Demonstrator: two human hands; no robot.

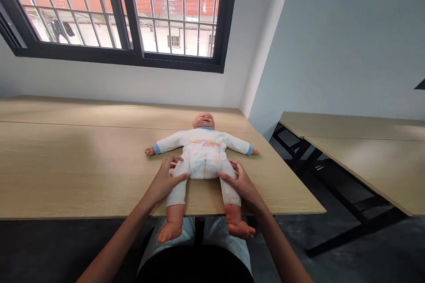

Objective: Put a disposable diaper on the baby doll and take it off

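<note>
A baby doll [203, 139] lies on its back on the table, head toward the window and arms stretched out to both sides. It wears white clothes with blue cuffs and collar, and a diaper [204, 163] with a printed waistband around its middle. My left hand [169, 177] is wrapped around the doll's thigh on the left side, thumb on top. Around the thigh on the right side, my right hand [237, 179] has a matching grip. Both bare doll feet [171, 230] hang past the front edge of the table, above my lap.
The light wooden table [83, 168] extends far to the left, and its right edge slants near the doll's arm. Across a gap on the right stands a second table [372, 154] with a black metal frame [341, 205]. A barred window [139, 13] is in the wall behind.
</note>
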